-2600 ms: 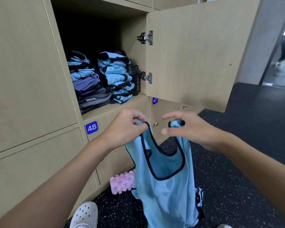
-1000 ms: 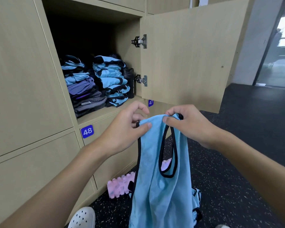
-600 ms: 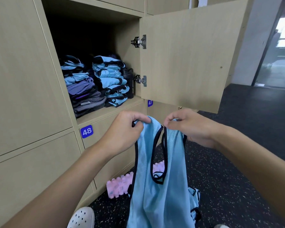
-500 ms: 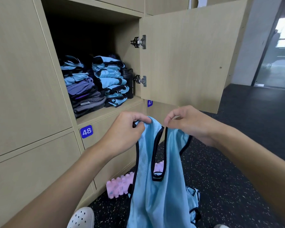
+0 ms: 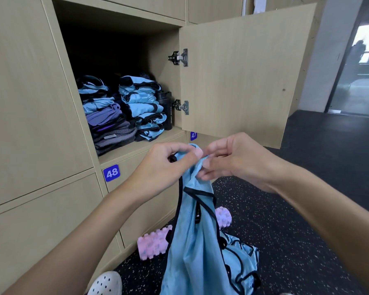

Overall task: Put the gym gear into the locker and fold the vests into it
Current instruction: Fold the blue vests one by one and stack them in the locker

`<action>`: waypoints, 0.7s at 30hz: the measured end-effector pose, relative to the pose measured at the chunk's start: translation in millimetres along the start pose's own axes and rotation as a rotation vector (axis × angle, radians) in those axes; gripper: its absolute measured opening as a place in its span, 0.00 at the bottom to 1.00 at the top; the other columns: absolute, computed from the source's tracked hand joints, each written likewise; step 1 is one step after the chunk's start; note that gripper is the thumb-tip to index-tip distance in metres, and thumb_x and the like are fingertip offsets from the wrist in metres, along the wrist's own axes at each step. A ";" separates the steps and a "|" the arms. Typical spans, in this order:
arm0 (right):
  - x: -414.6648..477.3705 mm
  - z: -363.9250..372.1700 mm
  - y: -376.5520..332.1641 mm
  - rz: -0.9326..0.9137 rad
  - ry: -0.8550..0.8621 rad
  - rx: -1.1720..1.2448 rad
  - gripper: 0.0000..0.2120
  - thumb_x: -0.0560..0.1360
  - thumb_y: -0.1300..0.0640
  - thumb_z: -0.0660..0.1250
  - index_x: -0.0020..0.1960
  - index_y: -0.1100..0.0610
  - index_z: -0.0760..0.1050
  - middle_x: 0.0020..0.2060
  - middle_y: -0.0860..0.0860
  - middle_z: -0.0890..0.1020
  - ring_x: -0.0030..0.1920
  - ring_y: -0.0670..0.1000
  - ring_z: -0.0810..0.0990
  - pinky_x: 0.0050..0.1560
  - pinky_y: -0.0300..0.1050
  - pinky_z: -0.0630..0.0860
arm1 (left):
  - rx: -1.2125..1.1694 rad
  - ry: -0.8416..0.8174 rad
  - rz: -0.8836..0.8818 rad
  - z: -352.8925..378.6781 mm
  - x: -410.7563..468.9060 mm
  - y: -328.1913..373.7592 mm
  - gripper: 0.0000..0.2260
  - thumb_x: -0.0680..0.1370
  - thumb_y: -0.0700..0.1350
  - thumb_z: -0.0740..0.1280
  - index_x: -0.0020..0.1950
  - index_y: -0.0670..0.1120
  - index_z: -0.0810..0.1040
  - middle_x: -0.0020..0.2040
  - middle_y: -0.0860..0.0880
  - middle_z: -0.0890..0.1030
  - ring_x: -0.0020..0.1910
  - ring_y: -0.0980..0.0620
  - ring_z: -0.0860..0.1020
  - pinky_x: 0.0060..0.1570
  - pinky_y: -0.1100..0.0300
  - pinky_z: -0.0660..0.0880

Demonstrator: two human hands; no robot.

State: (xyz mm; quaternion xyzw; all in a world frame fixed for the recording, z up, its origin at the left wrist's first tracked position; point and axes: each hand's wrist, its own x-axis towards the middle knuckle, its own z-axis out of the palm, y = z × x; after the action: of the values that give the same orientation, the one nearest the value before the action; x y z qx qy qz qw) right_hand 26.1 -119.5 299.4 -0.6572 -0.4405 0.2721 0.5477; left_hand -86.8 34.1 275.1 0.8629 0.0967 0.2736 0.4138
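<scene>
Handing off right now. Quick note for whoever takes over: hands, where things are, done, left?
Left hand and right hand both pinch the top of one blue vest, hanging unfolded before the lockers.
Locker: door open; two folded stacks and a black bottle inside.
Floor: pink foam roller, crumpled blue fabric beside it.
Done: folded stacks and bottle stored.
Left: fold and shelve this vest, then likely the floor fabric and roller.

left grip (image 5: 168, 165) pinching, right grip (image 5: 228, 161) pinching, held close together
</scene>
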 end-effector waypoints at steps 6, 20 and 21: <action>1.2 3.8 -2.6 -0.157 0.261 -0.356 0.05 0.73 0.57 0.74 0.40 0.58 0.83 0.36 0.56 0.82 0.34 0.45 0.74 0.41 0.42 0.74 | 0.135 -0.096 0.059 -3.9 -3.6 6.0 0.22 0.67 0.52 0.80 0.60 0.53 0.83 0.46 0.62 0.82 0.41 0.71 0.76 0.46 0.68 0.71; -2.6 -4.6 -5.4 -0.268 0.178 -0.319 0.04 0.74 0.56 0.73 0.40 0.55 0.82 0.36 0.42 0.81 0.36 0.37 0.75 0.41 0.31 0.71 | -0.097 0.116 0.096 -5.9 -7.1 22.9 0.06 0.73 0.37 0.74 0.39 0.48 0.84 0.35 0.51 0.84 0.30 0.55 0.76 0.32 0.60 0.73; -3.3 -5.7 -4.7 -0.264 0.141 -0.337 0.04 0.72 0.55 0.74 0.40 0.54 0.82 0.40 0.42 0.81 0.40 0.37 0.76 0.46 0.32 0.71 | -0.121 0.105 0.083 -7.0 -7.5 24.6 0.07 0.74 0.36 0.73 0.40 0.47 0.84 0.34 0.53 0.83 0.30 0.59 0.74 0.31 0.65 0.71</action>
State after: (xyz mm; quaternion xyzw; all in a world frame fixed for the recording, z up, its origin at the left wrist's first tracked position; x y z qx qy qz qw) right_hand 28.1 -125.1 304.9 -0.6934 -0.5226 0.0738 0.4906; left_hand -98.3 20.1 294.5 0.8241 0.0656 0.3406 0.4478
